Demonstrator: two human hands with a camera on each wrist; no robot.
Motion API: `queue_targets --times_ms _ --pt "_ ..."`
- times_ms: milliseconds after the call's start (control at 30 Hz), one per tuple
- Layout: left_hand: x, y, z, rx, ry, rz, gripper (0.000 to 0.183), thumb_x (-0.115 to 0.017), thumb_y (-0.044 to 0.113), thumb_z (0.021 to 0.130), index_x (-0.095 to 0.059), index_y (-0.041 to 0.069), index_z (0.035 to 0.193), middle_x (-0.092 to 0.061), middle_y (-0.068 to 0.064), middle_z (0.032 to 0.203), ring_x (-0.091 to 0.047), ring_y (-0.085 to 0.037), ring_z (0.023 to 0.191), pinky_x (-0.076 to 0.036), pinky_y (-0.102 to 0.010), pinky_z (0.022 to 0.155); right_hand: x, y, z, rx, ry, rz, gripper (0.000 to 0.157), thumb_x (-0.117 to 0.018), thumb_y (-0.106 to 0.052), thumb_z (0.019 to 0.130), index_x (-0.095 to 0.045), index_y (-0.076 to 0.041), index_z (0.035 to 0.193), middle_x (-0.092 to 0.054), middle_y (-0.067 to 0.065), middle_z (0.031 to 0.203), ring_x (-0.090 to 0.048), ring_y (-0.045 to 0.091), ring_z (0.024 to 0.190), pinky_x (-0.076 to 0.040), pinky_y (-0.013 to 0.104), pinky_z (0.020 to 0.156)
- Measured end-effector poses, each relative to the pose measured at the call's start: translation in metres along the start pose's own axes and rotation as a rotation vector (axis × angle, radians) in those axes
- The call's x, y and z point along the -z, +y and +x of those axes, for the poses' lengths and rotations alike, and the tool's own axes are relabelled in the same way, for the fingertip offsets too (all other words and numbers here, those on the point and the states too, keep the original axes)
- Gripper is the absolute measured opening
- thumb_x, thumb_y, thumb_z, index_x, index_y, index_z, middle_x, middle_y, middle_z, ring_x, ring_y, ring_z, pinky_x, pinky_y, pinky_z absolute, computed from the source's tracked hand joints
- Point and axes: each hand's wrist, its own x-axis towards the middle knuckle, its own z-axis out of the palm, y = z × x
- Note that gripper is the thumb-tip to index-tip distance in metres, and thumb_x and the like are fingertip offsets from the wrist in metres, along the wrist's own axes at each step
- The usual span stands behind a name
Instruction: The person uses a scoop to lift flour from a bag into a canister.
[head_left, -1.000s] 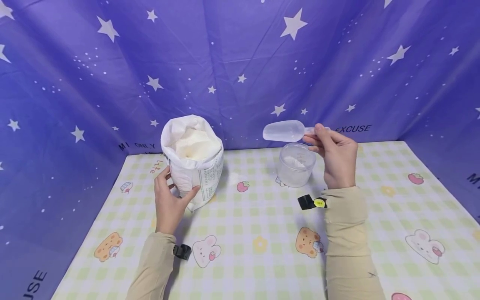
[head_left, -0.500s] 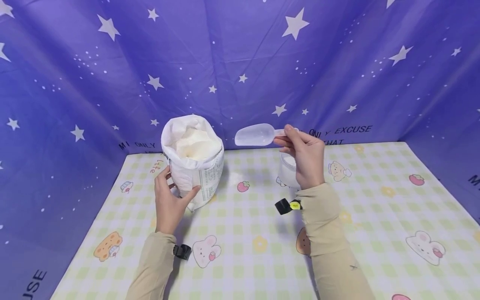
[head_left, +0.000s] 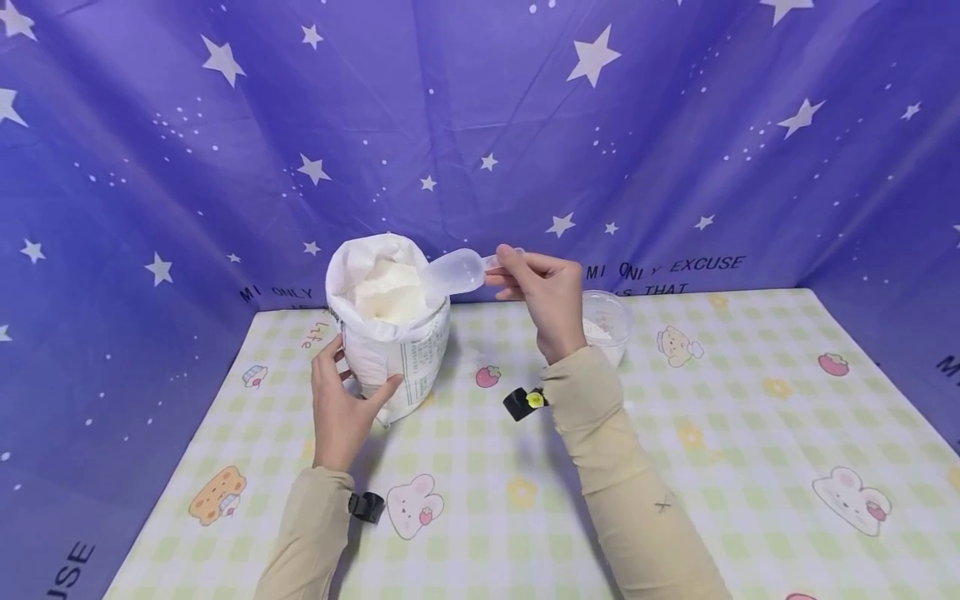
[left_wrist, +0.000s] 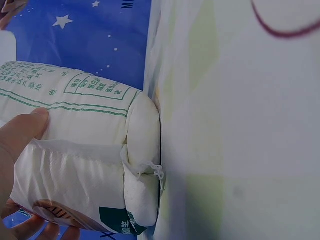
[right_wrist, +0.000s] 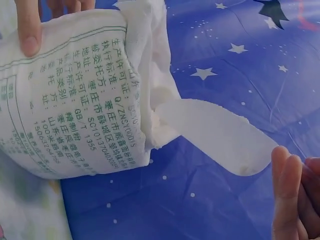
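A white cloth bag of flour (head_left: 401, 358) stands upright with its mouth open, white flour (head_left: 390, 292) filling it near the top. My left hand (head_left: 341, 408) holds the bag's near side, thumb in front and fingers round the left. In the right wrist view, green print covers the bag. My right hand (head_left: 543, 296) pinches the handle of a translucent plastic scoop (head_left: 456, 272). The scoop's tip dips over the bag's right rim, at the flour. Behind the right wrist, partly hidden, a clear round tub (head_left: 609, 321) has some white powder inside.
A checked tablecloth (head_left: 465, 500) with cartoon prints covers the table. A blue star-patterned curtain (head_left: 480, 100) rises along the table's back edge and both sides. A faint white dusting lies on the cloth right of the bag.
My right hand has carried the scoop left, from above the tub to the bag's mouth, and the scoop's tip now tilts downward. My left hand stays on the bag.
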Motion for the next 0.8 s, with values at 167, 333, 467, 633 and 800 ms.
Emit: queue_targets --times_ms 167,333,467,633,800 --pt "0.000 -0.001 0.000 -0.005 0.004 -0.001 0.095 -0.089 0.025 0.074 -0.033 0.004 0.148 -0.042 -0.019 0.139 -0.044 -0.031 0.128 -0.050 -0.040 0.102 -0.011 -0.002 0.002 0.011 0.028 -0.056 0.032 -0.076 -0.024 0.088 -0.076 0.007 0.098 -0.076 0.010 0.078 -0.074 0.017 0.068 -0.064 0.032 0.061" --pt "0.001 -0.001 0.000 -0.004 0.006 -0.001 0.096 -0.089 0.025 0.074 -0.033 0.004 0.148 -0.042 -0.018 0.139 -0.044 -0.030 0.128 -0.050 -0.039 0.102 -0.022 0.002 0.004 0.031 0.047 -0.087 0.029 -0.077 -0.021 0.088 -0.077 0.007 0.094 -0.075 0.012 0.076 -0.073 0.018 0.066 -0.064 0.032 0.062" --pt "0.003 -0.001 0.000 0.001 0.013 -0.003 0.096 -0.090 0.023 0.073 -0.033 0.003 0.148 -0.042 -0.017 0.140 -0.044 -0.031 0.127 -0.050 -0.040 0.101 -0.033 0.008 0.004 0.035 0.064 -0.059 0.023 -0.077 -0.015 0.088 -0.077 0.007 0.092 -0.074 0.015 0.074 -0.073 0.020 0.064 -0.065 0.035 0.067" --pt "0.002 -0.001 0.000 -0.011 0.017 -0.004 0.096 -0.090 0.022 0.072 -0.033 0.002 0.147 -0.042 -0.018 0.139 -0.044 -0.031 0.127 -0.050 -0.039 0.101 -0.040 0.015 0.004 0.042 0.083 -0.041 0.018 -0.075 -0.010 0.088 -0.077 0.007 0.091 -0.074 0.016 0.073 -0.073 0.019 0.063 -0.065 0.035 0.068" --pt "0.000 0.001 -0.001 -0.011 0.017 -0.010 0.096 -0.090 0.022 0.073 -0.033 0.002 0.147 -0.042 -0.018 0.139 -0.044 -0.031 0.127 -0.049 -0.039 0.101 -0.043 0.021 0.006 0.039 0.092 -0.051 0.021 -0.075 -0.011 0.088 -0.076 0.009 0.092 -0.074 0.017 0.073 -0.073 0.017 0.062 -0.065 0.034 0.068"
